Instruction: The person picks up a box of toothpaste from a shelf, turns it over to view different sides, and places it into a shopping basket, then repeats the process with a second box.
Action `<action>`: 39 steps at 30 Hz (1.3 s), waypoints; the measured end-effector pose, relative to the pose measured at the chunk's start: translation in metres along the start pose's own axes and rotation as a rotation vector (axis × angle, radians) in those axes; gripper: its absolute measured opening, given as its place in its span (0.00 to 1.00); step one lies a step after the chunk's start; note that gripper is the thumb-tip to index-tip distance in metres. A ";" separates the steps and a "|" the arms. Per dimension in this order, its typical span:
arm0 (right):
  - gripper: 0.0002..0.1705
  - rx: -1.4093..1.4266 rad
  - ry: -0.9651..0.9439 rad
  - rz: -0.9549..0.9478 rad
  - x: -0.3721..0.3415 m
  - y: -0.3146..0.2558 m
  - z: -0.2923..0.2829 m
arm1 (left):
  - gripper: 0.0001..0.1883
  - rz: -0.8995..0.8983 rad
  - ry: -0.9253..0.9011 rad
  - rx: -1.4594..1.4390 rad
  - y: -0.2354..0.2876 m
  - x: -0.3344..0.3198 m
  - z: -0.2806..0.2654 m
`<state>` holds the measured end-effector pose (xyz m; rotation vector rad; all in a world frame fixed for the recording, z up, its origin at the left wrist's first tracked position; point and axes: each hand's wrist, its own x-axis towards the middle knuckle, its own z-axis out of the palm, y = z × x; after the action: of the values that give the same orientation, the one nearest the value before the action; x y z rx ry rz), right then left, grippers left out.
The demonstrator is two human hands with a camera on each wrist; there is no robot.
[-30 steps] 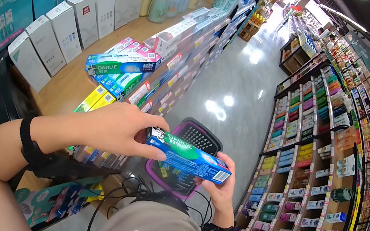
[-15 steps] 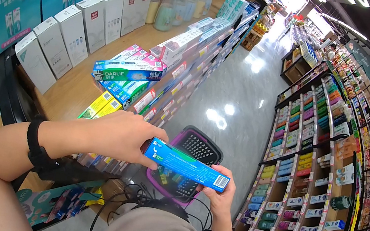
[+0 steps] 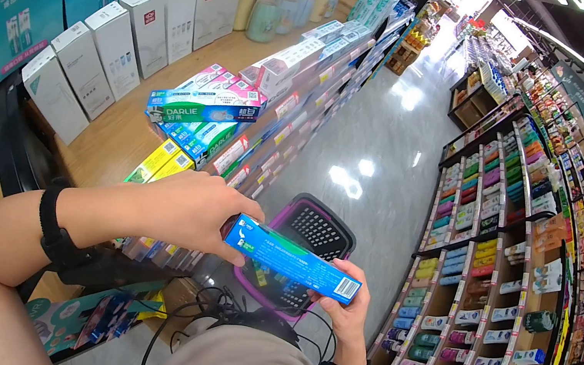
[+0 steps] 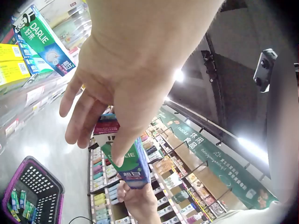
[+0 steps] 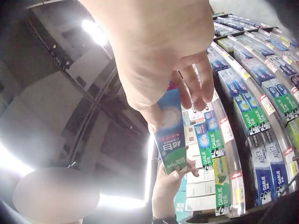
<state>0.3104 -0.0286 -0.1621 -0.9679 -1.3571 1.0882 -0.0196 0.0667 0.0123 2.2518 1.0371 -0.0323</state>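
Both hands hold one blue-and-green DARLIE toothpaste box (image 3: 294, 259) in front of the torso, its small-print side and barcode turned up in the head view. My left hand (image 3: 201, 209) pinches its left end between thumb and fingers. At the barcode end, my right hand (image 3: 348, 310) grips the other end. The left wrist view shows the left thumb lying along the box's (image 4: 133, 165) green face. Below the box stands a black basket with a purple rim (image 3: 345, 233), with several toothpaste boxes (image 4: 21, 203) in it.
Toothpaste boxes (image 3: 201, 120) are stacked on the wooden shelf top (image 3: 125, 110) at left, near white upright boxes (image 3: 146, 32) and lidded pitchers (image 3: 268, 6). A grey aisle floor (image 3: 387, 133) runs ahead. Stocked shelves (image 3: 468, 292) line the right. Black cables (image 3: 208, 304) hang near the waist.
The toothpaste box has turned in both hands, from its green logo face showing to its small-print side facing up. Over the last half second, hands and box have barely moved.
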 end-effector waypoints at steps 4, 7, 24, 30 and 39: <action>0.42 -0.167 -0.017 -0.227 0.013 0.009 -0.004 | 0.28 -0.050 -0.034 -0.022 0.002 0.001 -0.005; 0.43 -0.013 0.022 -0.034 0.006 0.004 -0.001 | 0.28 0.019 -0.028 -0.068 -0.007 0.003 0.004; 0.41 0.202 0.101 0.164 -0.006 -0.010 0.005 | 0.32 -0.016 -0.083 -0.343 0.003 -0.002 -0.005; 0.35 0.335 0.201 0.211 -0.008 -0.019 0.006 | 0.33 -0.067 -0.130 -0.487 0.005 -0.005 -0.007; 0.32 0.466 0.222 0.245 -0.013 -0.017 -0.004 | 0.31 0.087 -0.115 -0.561 0.000 0.001 -0.002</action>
<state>0.3162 -0.0451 -0.1488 -0.8855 -0.7681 1.3610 -0.0198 0.0683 0.0137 1.7577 0.7671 0.1477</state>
